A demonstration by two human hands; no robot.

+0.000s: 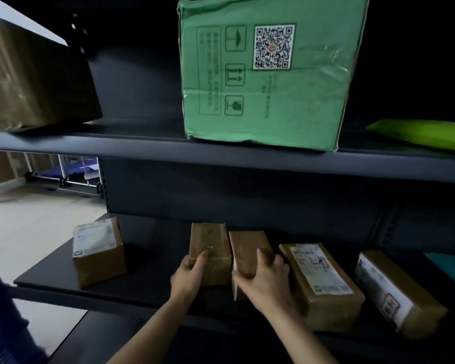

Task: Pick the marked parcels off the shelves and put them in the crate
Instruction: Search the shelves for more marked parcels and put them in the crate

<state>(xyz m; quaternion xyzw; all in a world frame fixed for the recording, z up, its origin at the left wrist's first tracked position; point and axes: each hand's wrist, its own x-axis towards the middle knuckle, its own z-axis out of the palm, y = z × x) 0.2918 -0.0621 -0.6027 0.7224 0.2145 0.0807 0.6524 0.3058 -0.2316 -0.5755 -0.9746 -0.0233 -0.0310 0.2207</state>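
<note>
On the lower dark shelf (50,278) stand several brown taped parcels. My left hand (188,278) grips the left side of an upright brown parcel (212,245), thumb on its front face. My right hand (264,281) grips the neighbouring brown parcel (247,245), fingers curled over its top and thumb on its left edge. To the right lies a parcel with a white label and a pen mark (321,282). Another labelled parcel (397,290) lies further right. A small labelled parcel (97,250) stands apart at the left. No crate is clearly in view.
On the upper shelf (142,148) sit a big green carton (271,74) with a QR code, a large brown box (32,80) at the left and a lime-green bag (426,132) at the right. A blue object (0,311) stands at bottom left. Beyond is pale floor with a wheeled cart (71,174).
</note>
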